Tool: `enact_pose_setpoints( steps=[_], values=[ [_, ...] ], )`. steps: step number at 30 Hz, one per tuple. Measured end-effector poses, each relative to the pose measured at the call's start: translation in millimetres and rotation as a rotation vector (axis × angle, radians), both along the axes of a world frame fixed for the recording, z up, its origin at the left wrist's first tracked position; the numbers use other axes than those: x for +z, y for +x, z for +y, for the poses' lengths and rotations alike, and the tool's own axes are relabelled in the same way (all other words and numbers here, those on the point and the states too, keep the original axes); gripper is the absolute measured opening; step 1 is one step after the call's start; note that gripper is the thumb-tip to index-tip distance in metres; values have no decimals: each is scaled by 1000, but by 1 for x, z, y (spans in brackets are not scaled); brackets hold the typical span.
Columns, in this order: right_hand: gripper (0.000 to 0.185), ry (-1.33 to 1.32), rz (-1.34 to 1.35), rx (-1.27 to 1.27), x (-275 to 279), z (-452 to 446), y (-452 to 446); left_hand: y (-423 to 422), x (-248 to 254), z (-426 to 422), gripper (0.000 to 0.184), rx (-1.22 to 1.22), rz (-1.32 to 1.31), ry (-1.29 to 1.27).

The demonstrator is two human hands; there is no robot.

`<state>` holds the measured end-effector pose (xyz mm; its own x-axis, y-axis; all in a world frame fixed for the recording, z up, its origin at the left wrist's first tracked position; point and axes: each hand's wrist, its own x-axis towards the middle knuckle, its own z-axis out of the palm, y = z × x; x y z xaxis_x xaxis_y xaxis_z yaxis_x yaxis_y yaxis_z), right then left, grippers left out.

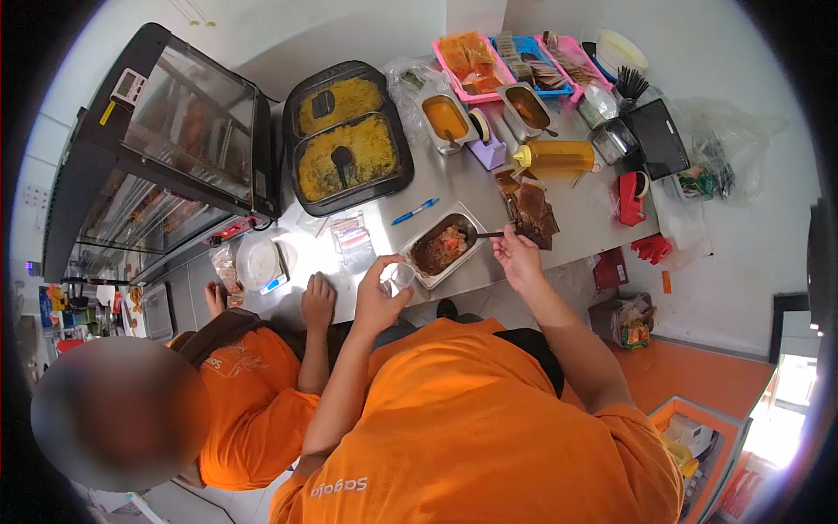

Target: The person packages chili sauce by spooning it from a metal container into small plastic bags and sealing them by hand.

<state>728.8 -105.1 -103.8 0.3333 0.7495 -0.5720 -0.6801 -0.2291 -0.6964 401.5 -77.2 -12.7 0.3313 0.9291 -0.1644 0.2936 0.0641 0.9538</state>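
Observation:
My left hand [381, 299] grips a small clear plastic cup [402, 277] at the near left corner of a metal pan [472, 258]. Inside the pan lies a chunky red and brown sauce [442, 251]. My right hand [517, 259] pinches the dark handle of a spoon [489, 234], which reaches over the pan's right rim; its bowl end is hard to make out in the sauce. Flat brown sachets [531, 208] lie just beyond my right hand. A blue pen [415, 211] rests behind the pan.
A co-worker's hand [318, 301] rests at the table edge on my left, near a round clear container [259, 265]. Further back stand a black two-part tray [397, 179] of yellow food, two sauce pans, a yellow squeeze bottle [559, 156] and a red tape dispenser [632, 199].

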Motion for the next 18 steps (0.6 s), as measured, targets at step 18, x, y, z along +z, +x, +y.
enact_pose_setpoints(
  steps=[18],
  values=[
    [27,100,-91,186,86,23,-1,24,-5,55,53,-138,248,321]
  ],
)
